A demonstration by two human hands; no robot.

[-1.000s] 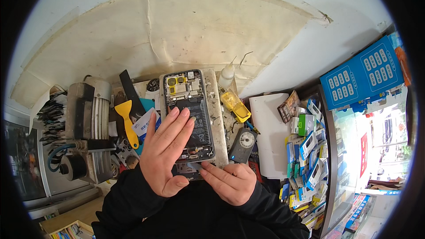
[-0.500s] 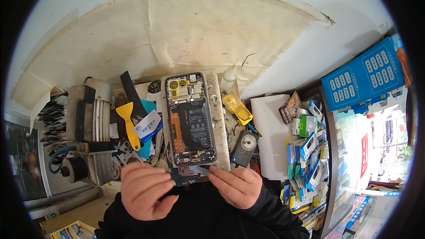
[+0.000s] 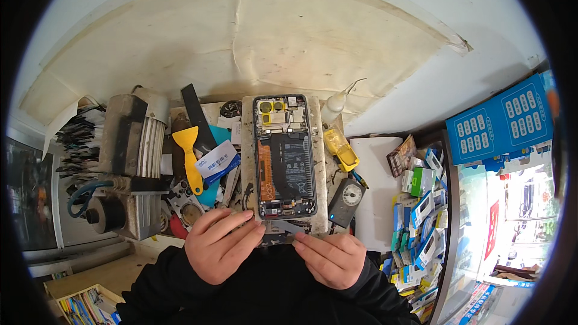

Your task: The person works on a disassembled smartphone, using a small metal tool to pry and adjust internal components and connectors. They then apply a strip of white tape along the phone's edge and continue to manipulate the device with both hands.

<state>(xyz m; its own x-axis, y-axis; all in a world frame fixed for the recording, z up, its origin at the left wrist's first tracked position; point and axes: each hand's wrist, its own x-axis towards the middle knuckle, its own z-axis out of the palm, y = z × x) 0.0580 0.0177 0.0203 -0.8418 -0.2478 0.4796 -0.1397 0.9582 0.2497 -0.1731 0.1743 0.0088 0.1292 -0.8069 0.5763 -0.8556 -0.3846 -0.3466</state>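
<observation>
A smartphone with its back cover off lies on a worn, pale block. Its dark battery, orange flex cable and camera modules are exposed. Just below the phone's near edge, my right hand pinches a thin, flat grey strip between thumb and fingers. At the lower left corner of the phone is my left hand, its fingers bent and drawn together. Those fingertips come close to the strip's left end; whether they grip it is hidden.
Left of the block lie a yellow scraper, a white-and-blue card and loose phone parts. A dusty machine stands farther left. On the right are a yellow case, a black device with a dial, a dropper bottle and stacked small packages.
My left hand has come in from the left toward the phone's near edge, its fingers drawing together. The right hand still holds the strip. The whole view has shifted slightly.
</observation>
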